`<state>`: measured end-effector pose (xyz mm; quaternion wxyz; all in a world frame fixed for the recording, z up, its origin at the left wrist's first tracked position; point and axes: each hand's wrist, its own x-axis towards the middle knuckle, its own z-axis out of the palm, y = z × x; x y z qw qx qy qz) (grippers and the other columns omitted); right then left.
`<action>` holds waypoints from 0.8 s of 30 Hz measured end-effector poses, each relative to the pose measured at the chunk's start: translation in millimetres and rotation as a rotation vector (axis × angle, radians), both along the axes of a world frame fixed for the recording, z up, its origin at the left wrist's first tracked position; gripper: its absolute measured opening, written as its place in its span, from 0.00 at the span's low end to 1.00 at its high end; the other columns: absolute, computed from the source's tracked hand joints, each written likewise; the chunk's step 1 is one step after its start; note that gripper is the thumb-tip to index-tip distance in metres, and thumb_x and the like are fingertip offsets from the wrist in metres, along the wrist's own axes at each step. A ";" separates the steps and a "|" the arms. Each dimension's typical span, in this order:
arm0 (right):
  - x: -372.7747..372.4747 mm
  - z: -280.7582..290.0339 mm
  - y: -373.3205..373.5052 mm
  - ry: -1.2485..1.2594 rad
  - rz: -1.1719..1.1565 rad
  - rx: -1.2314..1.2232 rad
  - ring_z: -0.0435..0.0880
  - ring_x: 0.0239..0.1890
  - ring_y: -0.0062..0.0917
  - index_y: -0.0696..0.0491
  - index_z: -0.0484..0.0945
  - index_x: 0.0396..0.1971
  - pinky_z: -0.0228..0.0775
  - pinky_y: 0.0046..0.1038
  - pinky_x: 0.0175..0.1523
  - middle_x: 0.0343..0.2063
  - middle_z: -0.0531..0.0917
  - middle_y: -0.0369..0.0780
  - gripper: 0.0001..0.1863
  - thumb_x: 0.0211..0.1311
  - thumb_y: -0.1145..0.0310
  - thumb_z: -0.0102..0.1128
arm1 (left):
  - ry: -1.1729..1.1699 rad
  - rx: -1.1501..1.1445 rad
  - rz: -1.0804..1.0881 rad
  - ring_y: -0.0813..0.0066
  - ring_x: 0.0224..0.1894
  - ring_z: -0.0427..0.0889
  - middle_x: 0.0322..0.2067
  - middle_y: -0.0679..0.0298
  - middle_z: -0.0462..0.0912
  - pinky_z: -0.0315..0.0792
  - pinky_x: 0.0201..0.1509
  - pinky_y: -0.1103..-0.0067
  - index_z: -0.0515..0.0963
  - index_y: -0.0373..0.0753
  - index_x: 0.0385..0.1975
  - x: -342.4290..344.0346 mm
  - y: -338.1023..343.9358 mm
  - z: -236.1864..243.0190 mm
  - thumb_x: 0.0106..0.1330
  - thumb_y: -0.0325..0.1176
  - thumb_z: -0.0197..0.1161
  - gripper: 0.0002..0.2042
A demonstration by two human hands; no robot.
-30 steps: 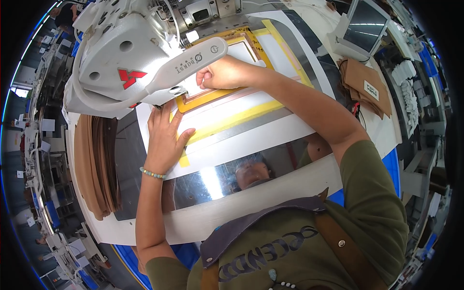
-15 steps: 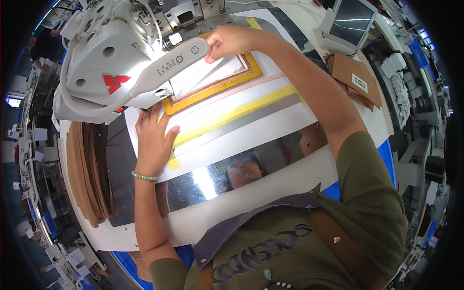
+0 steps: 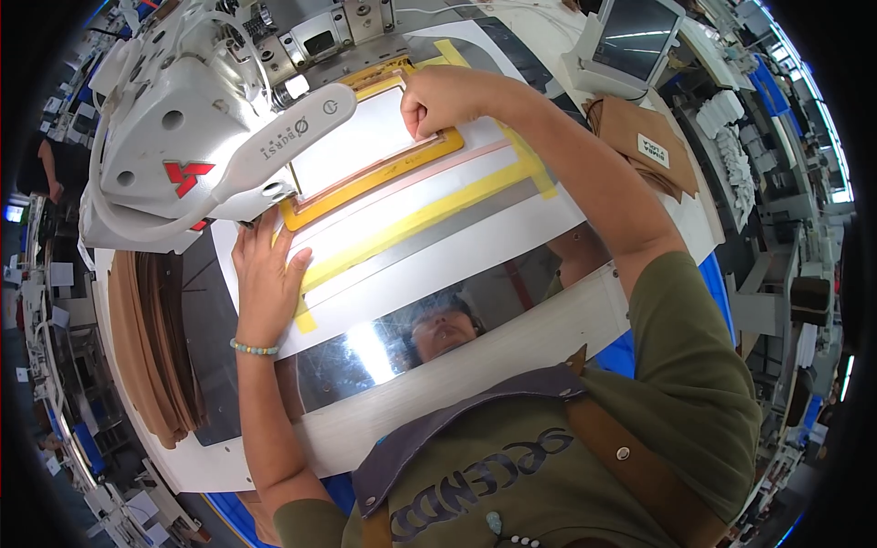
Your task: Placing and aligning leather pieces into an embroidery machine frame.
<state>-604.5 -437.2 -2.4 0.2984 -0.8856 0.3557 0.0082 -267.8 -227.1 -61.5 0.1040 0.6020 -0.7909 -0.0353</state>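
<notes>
A yellow-rimmed rectangular frame lies under the head of a white sewing machine. A flat white piece sits inside the frame. My right hand is closed, its curled fingers pressed down at the frame's right end; whatever may be in them is hidden. At the frame's near left corner, my left hand rests with fingers stretched out on a white sheet, fingertips partly hidden by the machine. Strips of yellow tape run across that sheet. A pale grey light arm reaches over the frame.
Folded brown pieces are stacked at the left edge of the table. Brown pieces with a white label lie at the right, near a small screen. A shiny metal plate borders the near side.
My right hand has come nearer and lower onto the frame's right end. The white piece, partly raised before, now lies flatter. My left hand stays by the frame's corner; the whole view has shifted slightly.
</notes>
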 end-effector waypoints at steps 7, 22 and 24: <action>14.0 8.9 11.0 0.175 0.014 -0.142 0.88 0.32 0.26 0.54 0.91 0.29 0.77 0.31 0.38 0.28 0.91 0.39 0.03 0.54 0.76 0.73 | -0.008 -0.012 -0.005 0.44 0.82 0.56 0.78 0.48 0.66 0.41 0.86 0.52 0.77 0.37 0.70 0.8 0.6 -4.2 0.81 0.50 0.53 0.27; 31.0 13.9 17.8 0.426 0.182 -0.181 0.86 0.37 0.36 0.53 0.88 0.29 0.76 0.36 0.45 0.35 0.87 0.45 0.08 0.57 0.79 0.60 | -0.036 -0.053 -0.024 0.48 0.82 0.57 0.78 0.48 0.65 0.44 0.85 0.52 0.75 0.38 0.71 5.0 3.1 -2.0 0.80 0.48 0.53 0.27; 26.3 6.3 19.7 0.408 0.166 -0.345 0.84 0.34 0.38 0.54 0.85 0.25 0.75 0.39 0.41 0.26 0.83 0.46 0.06 0.58 0.76 0.60 | -0.062 -0.043 -0.011 0.47 0.82 0.57 0.78 0.47 0.65 0.45 0.84 0.53 0.74 0.38 0.72 2.4 3.1 0.1 0.81 0.47 0.52 0.27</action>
